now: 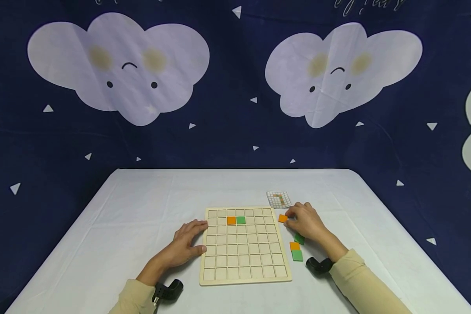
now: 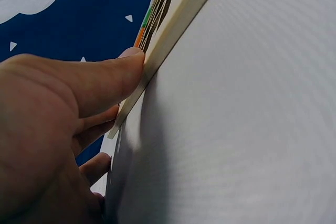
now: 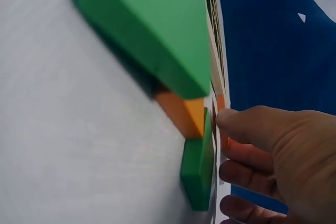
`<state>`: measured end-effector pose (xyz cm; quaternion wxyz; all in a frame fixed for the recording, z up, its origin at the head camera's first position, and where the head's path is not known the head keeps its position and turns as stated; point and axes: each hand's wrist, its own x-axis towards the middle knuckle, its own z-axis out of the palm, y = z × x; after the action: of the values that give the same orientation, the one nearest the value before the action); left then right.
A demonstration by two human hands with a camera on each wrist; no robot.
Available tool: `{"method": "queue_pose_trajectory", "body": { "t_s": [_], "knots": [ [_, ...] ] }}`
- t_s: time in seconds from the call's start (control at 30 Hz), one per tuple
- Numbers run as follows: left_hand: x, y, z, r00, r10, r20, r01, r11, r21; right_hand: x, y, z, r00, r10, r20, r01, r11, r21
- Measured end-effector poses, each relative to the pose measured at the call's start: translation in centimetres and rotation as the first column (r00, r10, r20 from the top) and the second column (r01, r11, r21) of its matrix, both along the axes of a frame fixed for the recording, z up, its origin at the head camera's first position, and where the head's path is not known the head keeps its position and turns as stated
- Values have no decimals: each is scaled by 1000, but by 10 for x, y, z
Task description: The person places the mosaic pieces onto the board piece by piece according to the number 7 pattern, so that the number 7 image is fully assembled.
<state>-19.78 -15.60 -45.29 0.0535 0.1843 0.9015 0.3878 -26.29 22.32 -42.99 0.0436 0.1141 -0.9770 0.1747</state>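
Note:
A pale wooden grid board [image 1: 221, 282] lies on the white table. An orange tile [image 1: 231, 220] and a green tile [image 1: 241, 220] sit side by side in its second row. My left hand [image 1: 182, 244] touches the board's left edge with thumb and fingers extended; in the left wrist view the thumb [image 2: 113, 80] meets the wooden rim. Just right of the board, my right hand [image 1: 308, 221] pinches a loose orange tile [image 1: 282, 218] between thumb and index finger.
Close to my right forearm lie a green tile [image 1: 299, 239], another orange tile [image 1: 295, 246] and a lighter green tile [image 1: 297, 255]. A small card [image 1: 278, 199] printed with a coloured grid pattern is behind the board's right corner. A dark blue cloud-print cloth [image 1: 235, 144] hangs behind the table.

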Motion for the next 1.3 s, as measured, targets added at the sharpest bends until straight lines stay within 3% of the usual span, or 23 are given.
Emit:
{"method": "queue_pose_trajectory", "body": {
  "t_s": [0.33,0.67,1.3],
  "knots": [
    [1,0,-2,1000,6,-26,-6,1000,9,3,1,4,1000,-17,-9,17,999,-35],
    [1,1,1,1000,13,4,-13,1000,-1,10,-7,12,991,49,-124,-57,996,-70],
    [1,2,1,1000,12,-26,-12,1000,8,19,-29,26,978,117,-175,-135,986,-96]
  ]
}}
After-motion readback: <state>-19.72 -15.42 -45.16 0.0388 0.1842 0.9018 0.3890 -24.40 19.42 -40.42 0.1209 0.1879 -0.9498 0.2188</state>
